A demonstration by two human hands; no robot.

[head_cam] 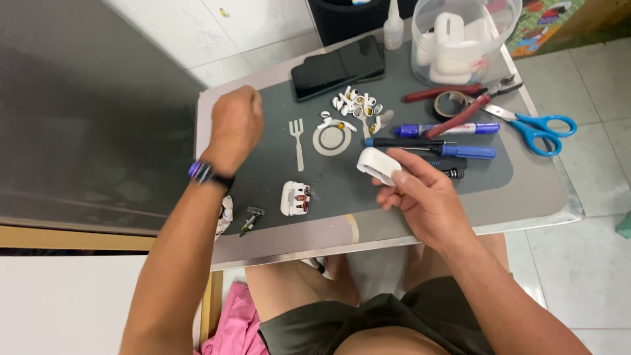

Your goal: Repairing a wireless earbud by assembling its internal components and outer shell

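My right hand (420, 197) holds a white rounded plastic case (377, 164) above the grey mat (276, 158), pinched between thumb and fingers. My left hand (234, 125) is raised over the mat's left side as a closed fist; whether anything is inside it is hidden. A watch sits on that wrist. A small opened white part with exposed electronics (296, 198) lies on the mat between my hands. A heap of small white pieces (355, 108) lies near the printed plate and fork.
A black phone (338, 66), a glue bottle (393, 29) and a clear tub of white cases (460, 39) stand at the back. Red pliers (460, 98), tape roll (450, 102), blue scissors (539, 128), marker (453, 129) and screwdrivers (440, 148) lie right. A small component (251, 218) sits near the front-left edge.
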